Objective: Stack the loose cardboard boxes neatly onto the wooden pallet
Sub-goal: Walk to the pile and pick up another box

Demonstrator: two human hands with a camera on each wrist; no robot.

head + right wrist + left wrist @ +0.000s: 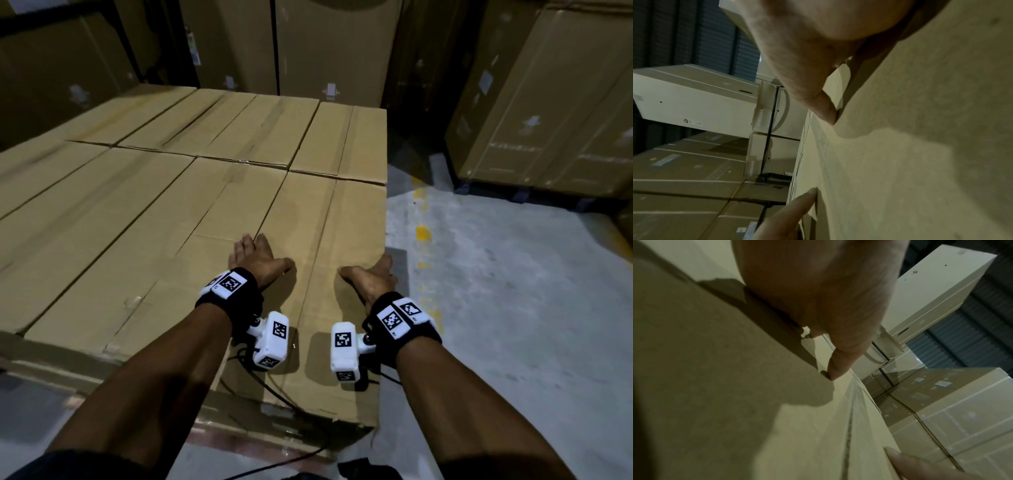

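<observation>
A layer of flat brown cardboard boxes point(191, 192) covers the stack in front of me. The nearest right box point(308, 219) lies at the stack's front right corner. My left hand point(258, 258) rests palm down on its top with the fingers spread. My right hand point(371, 275) presses flat near the box's right edge, its fingertips reaching that edge. In the left wrist view the left hand point(828, 296) lies on the cardboard point(715, 386). The right wrist view shows the right hand point(807, 48) on the same surface point(920, 129). A strip of wooden pallet point(239, 442) shows beneath the stack.
Tall cardboard cartons point(329, 48) stand behind the stack, and more point(548, 113) stand at the right. Grey concrete floor point(513, 308) with yellow paint marks point(423, 233) stretches to the right. Black cables point(274, 394) hang from the wrist cameras across the box's front.
</observation>
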